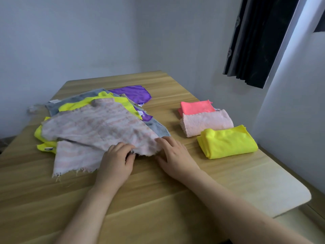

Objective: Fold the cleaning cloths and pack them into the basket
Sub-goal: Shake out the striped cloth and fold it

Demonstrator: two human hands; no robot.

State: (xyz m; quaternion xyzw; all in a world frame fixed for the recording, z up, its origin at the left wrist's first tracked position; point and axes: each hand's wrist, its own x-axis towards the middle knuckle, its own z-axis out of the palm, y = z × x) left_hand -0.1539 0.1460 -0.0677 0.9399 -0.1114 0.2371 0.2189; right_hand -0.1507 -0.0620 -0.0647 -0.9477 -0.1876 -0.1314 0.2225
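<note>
A heap of unfolded cloths lies on the wooden table (158,199). On top is a pale pink striped cloth (98,127) with a frayed edge; under it show yellow (79,103), grey (158,127) and purple (133,93) cloths. My left hand (117,159) grips the near edge of the striped cloth, fingers curled under it. My right hand (173,154) rests flat on the table, fingertips touching the same cloth's near right corner. To the right lie three folded cloths: coral (196,107), pale pink (205,123), yellow (227,141). No basket is in view.
The table stands in a corner, with grey walls behind it and to its right. A dark curtain (255,41) hangs at the upper right. The table's right edge (288,196) is rounded and bright with light.
</note>
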